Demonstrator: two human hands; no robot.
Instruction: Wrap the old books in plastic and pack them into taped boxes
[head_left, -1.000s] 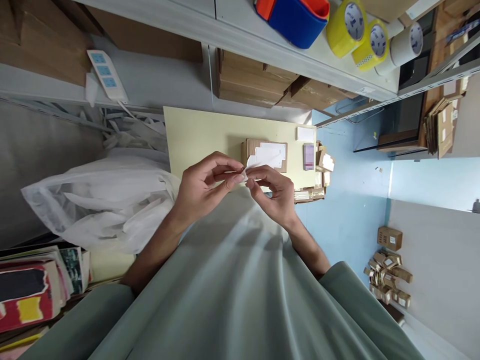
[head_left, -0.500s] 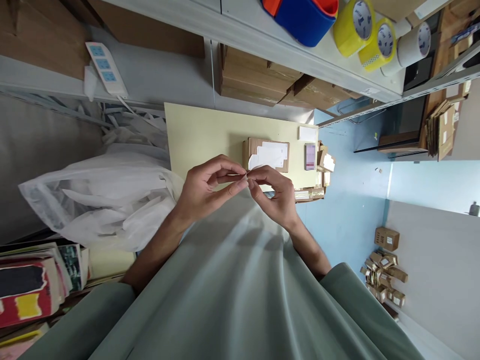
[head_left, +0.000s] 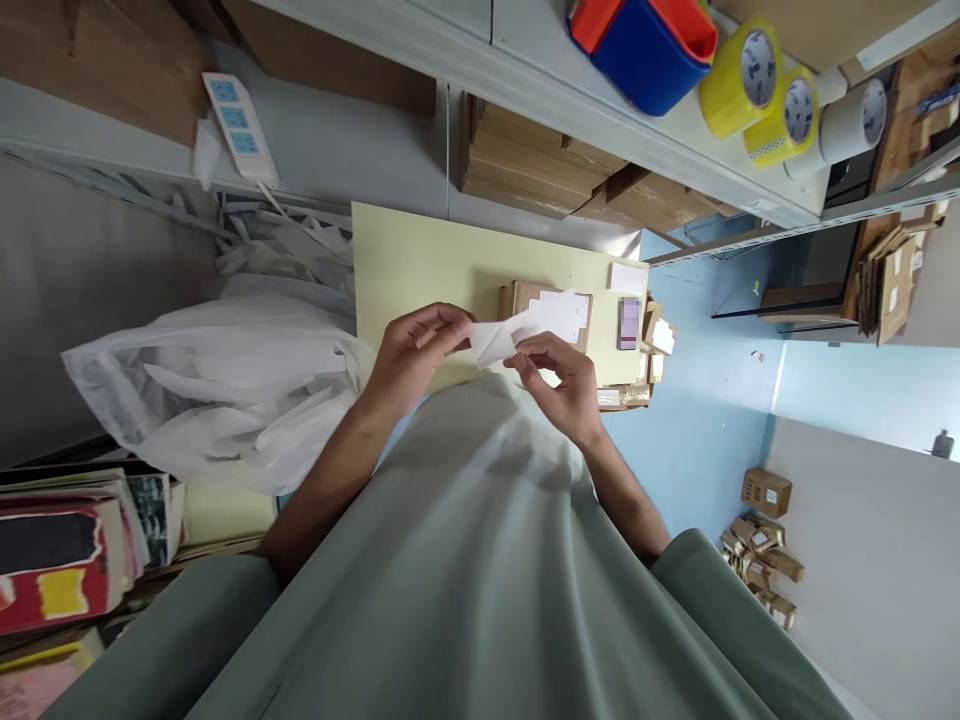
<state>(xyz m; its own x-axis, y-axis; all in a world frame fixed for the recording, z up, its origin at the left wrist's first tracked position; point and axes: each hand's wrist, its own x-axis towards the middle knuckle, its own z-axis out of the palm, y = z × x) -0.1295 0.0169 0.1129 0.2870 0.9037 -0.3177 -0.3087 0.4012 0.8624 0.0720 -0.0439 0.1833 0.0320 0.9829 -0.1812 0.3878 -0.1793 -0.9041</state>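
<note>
A small white slip of paper, perhaps a label or its backing, stretches between my hands. My left hand pinches its left end with thumb and fingers. At its lower right edge my right hand has thumb and fingertips closed together on the slip. Just beyond the fingers, a brown cardboard box lies on the pale yellow table. White paper labels cover much of its top; the slip and my right hand hide part of them.
A phone and a white card lie at the table's right end, with small parcels beyond. A white plastic bag bulges at left. The shelf edge above carries tape rolls and a blue dispenser.
My hands, pinched together before, have moved apart, and the white slip now shows open between them. The whole view has shifted slightly.
</note>
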